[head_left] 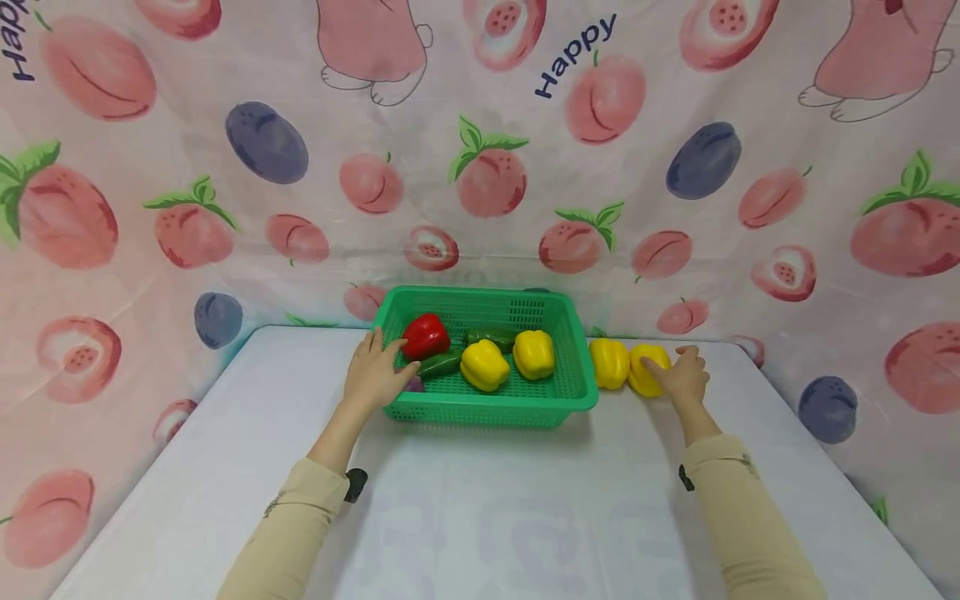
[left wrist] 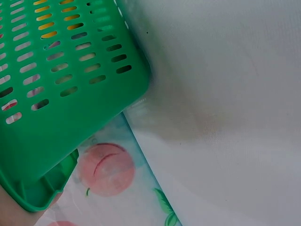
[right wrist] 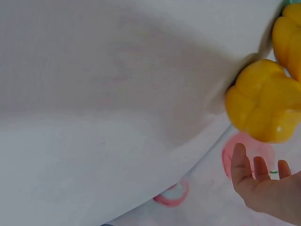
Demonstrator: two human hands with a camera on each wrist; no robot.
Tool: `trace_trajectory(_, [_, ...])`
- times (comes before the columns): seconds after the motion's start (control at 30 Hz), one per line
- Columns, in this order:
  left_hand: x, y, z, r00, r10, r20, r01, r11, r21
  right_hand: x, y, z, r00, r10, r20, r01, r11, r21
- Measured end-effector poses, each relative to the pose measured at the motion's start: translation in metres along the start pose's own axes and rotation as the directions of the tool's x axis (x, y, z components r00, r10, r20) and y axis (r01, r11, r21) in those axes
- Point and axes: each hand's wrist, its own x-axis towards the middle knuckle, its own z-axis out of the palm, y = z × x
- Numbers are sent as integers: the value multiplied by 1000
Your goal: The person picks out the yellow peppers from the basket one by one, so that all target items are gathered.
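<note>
My left hand (head_left: 372,377) is at the left rim of a green plastic basket (head_left: 480,402), its fingers spread and the thumb reaching over the inside. In the left wrist view the basket's slotted wall (left wrist: 80,101) hides most of that hand. Beyond the basket's right side, two yellow bell peppers stand side by side. My right hand (head_left: 684,379) is at the outer yellow bell pepper (head_left: 648,370), thumb over it and fingers apart from it. The right wrist view shows those fingers loosely extended beside the pepper (right wrist: 263,101). The inner yellow bell pepper (head_left: 609,363) stands close to the basket.
Inside the basket lie a red bell pepper (head_left: 425,337), two yellow bell peppers (head_left: 484,365), dark green cucumber-like vegetables (head_left: 440,364) and something purple (head_left: 414,384), partly covered by the left hand. A white table (head_left: 510,500) carries everything. Behind it hangs a fruit-print cloth (head_left: 420,208).
</note>
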Motion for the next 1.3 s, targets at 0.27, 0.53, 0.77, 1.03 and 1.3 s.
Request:
trace_trajectory(0.27, [1,0,0,1000,1,0,-1,1000,0,3,-22,-1,994,-106,-28,106,994,8])
trace_trajectory(0.53, [3,0,0,1000,2,-8,-2,1000,-3,2,-60,-1,960,-274,-51,277,958,68])
trace_trajectory(0.77, [3,1,0,1000,7,-1,-7,1000,1,0,-84,-2,941,-339,-17,339,938,67])
trace_trajectory(1.03, [3,1,3,1000,9,0,-9,1000,10,0,-123,-10,871,-467,150,456,884,105])
trace_trajectory(1.3, [0,0,0,1000,3,0,-3,1000,8,-3,-169,-5,765,-593,251,581,804,127])
